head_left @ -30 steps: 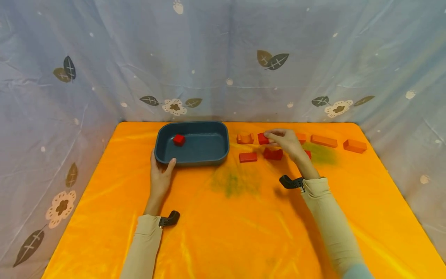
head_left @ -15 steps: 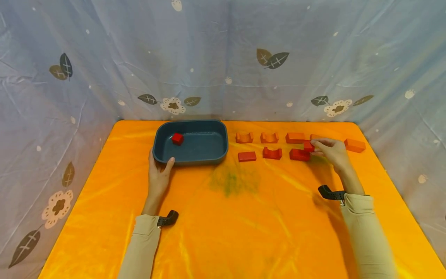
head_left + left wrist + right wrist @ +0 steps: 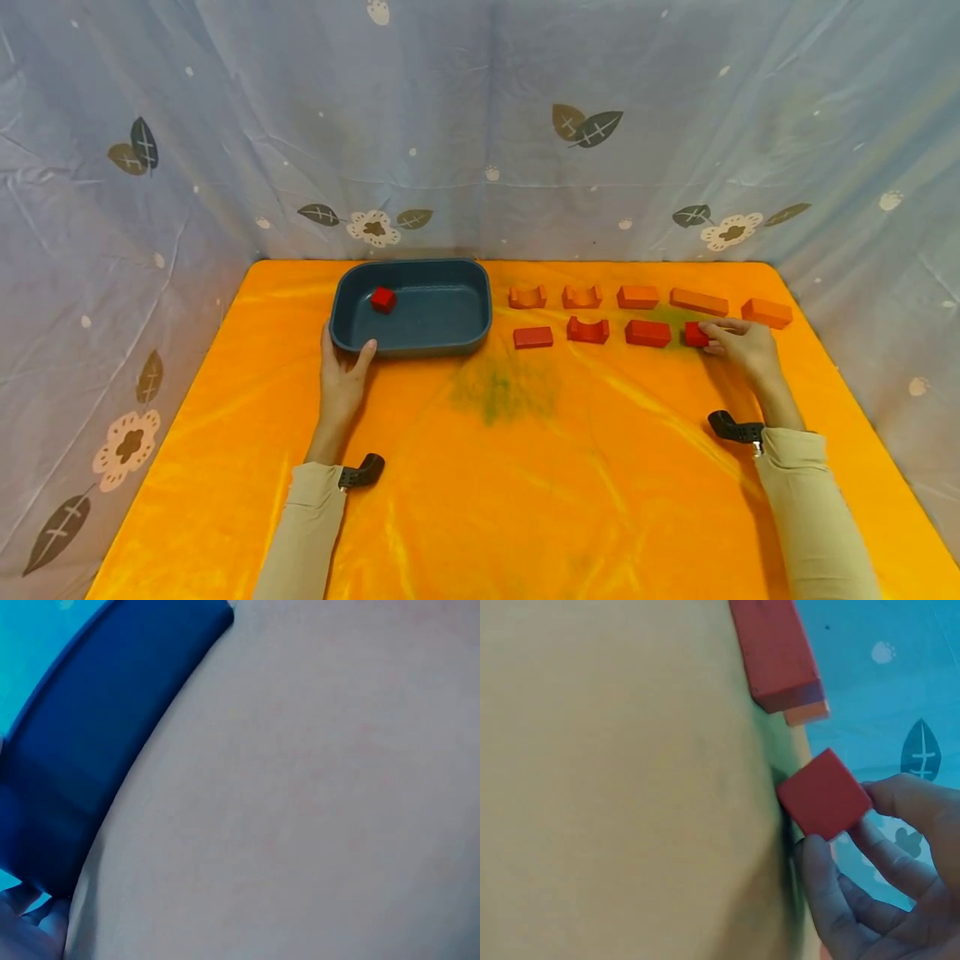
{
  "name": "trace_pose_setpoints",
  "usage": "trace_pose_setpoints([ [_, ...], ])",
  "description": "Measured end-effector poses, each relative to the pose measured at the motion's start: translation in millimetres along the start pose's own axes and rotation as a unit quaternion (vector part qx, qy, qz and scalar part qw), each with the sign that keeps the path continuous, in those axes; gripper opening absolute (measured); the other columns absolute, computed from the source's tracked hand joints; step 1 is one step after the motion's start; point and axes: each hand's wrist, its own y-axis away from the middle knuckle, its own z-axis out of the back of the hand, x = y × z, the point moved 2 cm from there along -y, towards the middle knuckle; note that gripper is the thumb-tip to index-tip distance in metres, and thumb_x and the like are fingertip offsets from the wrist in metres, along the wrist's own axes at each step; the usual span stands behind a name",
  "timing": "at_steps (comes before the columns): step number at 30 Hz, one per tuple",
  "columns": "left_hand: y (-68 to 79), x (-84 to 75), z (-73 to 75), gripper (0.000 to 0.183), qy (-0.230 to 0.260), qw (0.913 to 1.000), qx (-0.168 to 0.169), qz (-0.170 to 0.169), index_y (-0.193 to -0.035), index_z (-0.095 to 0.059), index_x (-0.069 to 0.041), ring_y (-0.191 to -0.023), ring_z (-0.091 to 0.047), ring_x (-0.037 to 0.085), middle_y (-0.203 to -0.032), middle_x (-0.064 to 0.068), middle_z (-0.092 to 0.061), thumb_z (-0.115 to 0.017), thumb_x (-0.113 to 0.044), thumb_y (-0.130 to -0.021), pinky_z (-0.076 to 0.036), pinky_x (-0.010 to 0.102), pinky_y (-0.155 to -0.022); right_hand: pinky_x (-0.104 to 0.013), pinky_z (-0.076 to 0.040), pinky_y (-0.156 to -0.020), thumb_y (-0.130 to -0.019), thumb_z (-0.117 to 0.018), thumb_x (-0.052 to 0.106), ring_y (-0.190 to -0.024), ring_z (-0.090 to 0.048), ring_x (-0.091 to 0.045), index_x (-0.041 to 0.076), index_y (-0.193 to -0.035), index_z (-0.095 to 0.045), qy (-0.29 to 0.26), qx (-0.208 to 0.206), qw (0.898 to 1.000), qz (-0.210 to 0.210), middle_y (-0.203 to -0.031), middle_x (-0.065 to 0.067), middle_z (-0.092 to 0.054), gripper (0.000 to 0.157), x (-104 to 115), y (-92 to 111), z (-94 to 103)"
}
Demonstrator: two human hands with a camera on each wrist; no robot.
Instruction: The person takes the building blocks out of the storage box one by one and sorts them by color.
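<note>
My right hand (image 3: pixel 750 354) pinches a small red cube (image 3: pixel 696 334) between thumb and fingertips, at the right end of the front row of blocks. In the right wrist view the cube (image 3: pixel 825 793) is turned corner-up, close over the cloth. A red rectangular block (image 3: pixel 648 333) lies just to its left. At the far left, my left hand (image 3: pixel 343 400) grips the near left corner of a dark blue dish (image 3: pixel 420 349), thumb at the front rim. Inside that dish sits another red cube (image 3: pixel 383 300).
Behind the front row runs an orange row: two notched blocks (image 3: pixel 527 297), a short block (image 3: pixel 637 297), a long bar (image 3: pixel 699 302) and a block (image 3: pixel 767 313) at the right. A flat red block (image 3: pixel 533 337) and a notched red block (image 3: pixel 588 330) lie farther left. Patterned curtains (image 3: pixel 480 125) enclose the yellow table.
My right hand has carried the red cube rightward, from beside the notched blocks to the right end of the front row. My left hand stays on the dish.
</note>
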Motion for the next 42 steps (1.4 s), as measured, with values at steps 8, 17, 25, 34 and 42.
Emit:
trace_pose_setpoints([
  [8, -0.3, -0.7, 1.2, 0.082, 0.002, 0.9999, -0.003, 0.014, -0.157, -0.008, -0.006, -0.147, -0.021, 0.023, -0.162, 0.01, -0.016, -0.063, -0.014, -0.096, -0.021, 0.041, -0.119, -0.017, -0.056, -0.063, -0.093, -0.068, 0.02, -0.064, -0.069, -0.005, 0.003, -0.106, -0.075, 0.04, -0.028, 0.999, 0.015, -0.071, 0.023, -0.068, 0.022, 3, 2, 7.8],
  [17, 0.4, -0.2, 0.6, 0.082, -0.003, 0.9999, -0.003, 0.013, -0.157, -0.008, -0.003, -0.147, -0.019, 0.025, -0.162, 0.012, -0.015, -0.062, -0.013, -0.097, -0.021, 0.041, -0.119, -0.016, -0.056, -0.062, -0.095, -0.065, 0.017, -0.063, -0.068, -0.003, 0.0, -0.109, -0.073, 0.035, -0.023, 0.999, 0.009, -0.07, 0.02, -0.068, 0.024, 2, 2, 5.1],
  [25, -1.1, -1.0, 0.9, 0.08, 0.004, 1.0, 0.001, 0.006, -0.157, -0.012, -0.004, -0.145, -0.023, 0.028, -0.16, 0.014, -0.02, -0.063, -0.012, -0.096, -0.022, 0.042, -0.119, -0.022, -0.043, -0.048, -0.099, -0.058, 0.024, -0.05, -0.054, -0.006, -0.007, -0.113, -0.069, 0.275, -0.077, 0.954, 0.087, -0.074, -0.014, -0.071, 0.036, 17, 4, -0.3],
  [34, -0.8, 0.9, 2.0, 0.079, 0.015, 0.9999, -0.002, -0.005, -0.156, -0.014, -0.004, -0.144, -0.026, 0.029, -0.159, 0.014, -0.022, -0.063, -0.011, -0.096, -0.023, 0.041, -0.119, -0.027, -0.036, -0.047, -0.098, -0.059, 0.028, -0.053, -0.047, -0.015, -0.004, -0.111, -0.071, 0.297, -0.082, 0.94, 0.147, -0.077, -0.02, -0.067, 0.036, 59, 6, -46.5],
  [42, -1.3, -0.4, 1.3, 0.08, 0.006, 1.0, -0.001, 0.006, -0.157, -0.012, -0.005, -0.145, -0.024, 0.026, -0.16, 0.013, -0.021, -0.063, -0.012, -0.096, -0.023, 0.04, -0.119, -0.026, -0.042, -0.048, -0.098, -0.061, 0.028, -0.067, -0.059, -0.028, 0.0, -0.111, -0.072, 0.261, -0.025, 0.949, 0.177, -0.092, -0.022, -0.07, 0.033, 96, -1, -98.5],
])
